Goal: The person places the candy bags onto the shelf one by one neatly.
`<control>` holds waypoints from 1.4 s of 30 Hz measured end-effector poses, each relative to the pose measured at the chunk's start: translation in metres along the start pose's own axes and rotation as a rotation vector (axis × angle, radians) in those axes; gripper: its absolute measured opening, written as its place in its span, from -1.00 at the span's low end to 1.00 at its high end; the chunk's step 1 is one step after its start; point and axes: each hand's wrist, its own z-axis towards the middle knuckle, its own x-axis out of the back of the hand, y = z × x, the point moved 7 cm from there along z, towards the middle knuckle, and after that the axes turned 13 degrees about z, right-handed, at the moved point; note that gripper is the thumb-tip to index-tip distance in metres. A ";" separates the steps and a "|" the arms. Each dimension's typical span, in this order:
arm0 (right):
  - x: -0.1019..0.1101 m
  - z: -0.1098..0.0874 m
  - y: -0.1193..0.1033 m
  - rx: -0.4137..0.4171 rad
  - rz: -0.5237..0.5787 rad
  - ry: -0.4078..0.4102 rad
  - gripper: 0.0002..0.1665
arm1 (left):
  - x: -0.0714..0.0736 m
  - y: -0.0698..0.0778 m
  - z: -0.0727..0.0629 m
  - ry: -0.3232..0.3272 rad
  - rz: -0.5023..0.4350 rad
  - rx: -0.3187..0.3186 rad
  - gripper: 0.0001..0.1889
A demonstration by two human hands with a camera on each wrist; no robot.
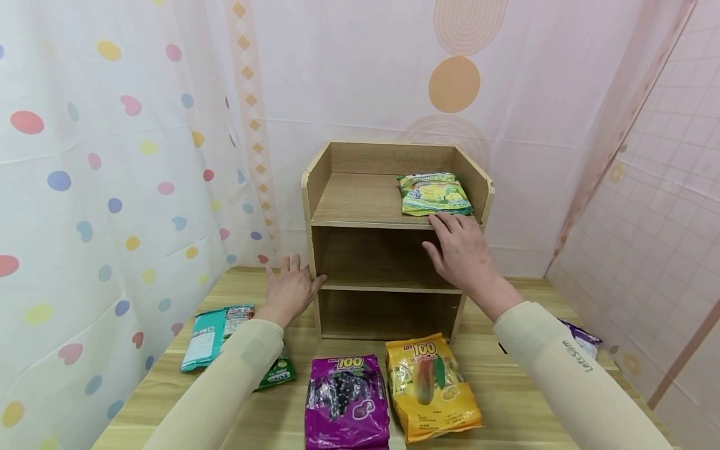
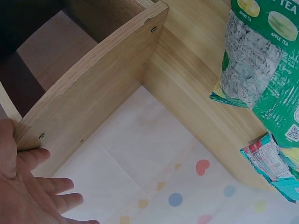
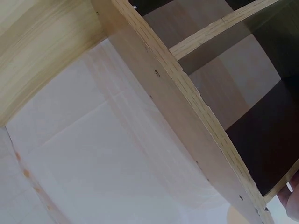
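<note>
A three-tier wooden shelf (image 1: pixel 388 225) stands in front of me. My left hand (image 1: pixel 289 290) rests at its left side panel, thumb across the front edge. In the left wrist view its fingers (image 2: pixel 56 185) are spread along the panel's outer face. On the top tier lies a green and yellow candy bag (image 1: pixel 435 195), near the right wall. My right hand (image 1: pixel 464 253) touches the top tier's front edge, fingertips right at the bag's near side. The right wrist view catches only part of this hand (image 3: pixel 292 198), beside the board edge.
A purple grape candy bag (image 1: pixel 347 400) and an orange mango candy bag (image 1: pixel 430 387) lie before the shelf. Green tea bags (image 1: pixel 279 373) and a teal packet (image 1: pixel 205 337) lie left on the table (image 1: pixel 506 400). A purple packet (image 1: pixel 582 337) lies right, partly behind my sleeve. Patterned curtains hang around.
</note>
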 end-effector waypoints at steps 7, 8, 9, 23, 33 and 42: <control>0.001 0.000 0.001 -0.012 0.026 -0.001 -0.43 | -0.001 0.000 0.001 -0.014 0.000 0.001 -0.33; 0.002 0.000 0.001 -0.013 0.028 0.000 -0.43 | -0.001 0.000 0.002 -0.012 0.001 0.001 -0.33; 0.002 0.000 0.001 -0.014 0.031 0.002 -0.44 | -0.001 0.000 0.002 -0.008 0.001 0.001 -0.34; 0.017 -0.003 0.001 0.010 0.041 0.164 -0.59 | -0.001 0.000 0.002 0.017 0.007 0.001 -0.35; 0.032 -0.007 0.006 -0.020 0.039 0.242 -0.70 | -0.002 -0.002 0.002 0.010 0.006 0.002 -0.36; 0.042 -0.016 0.021 -0.075 0.038 0.297 -0.68 | -0.002 -0.002 0.002 0.006 -0.007 0.005 -0.35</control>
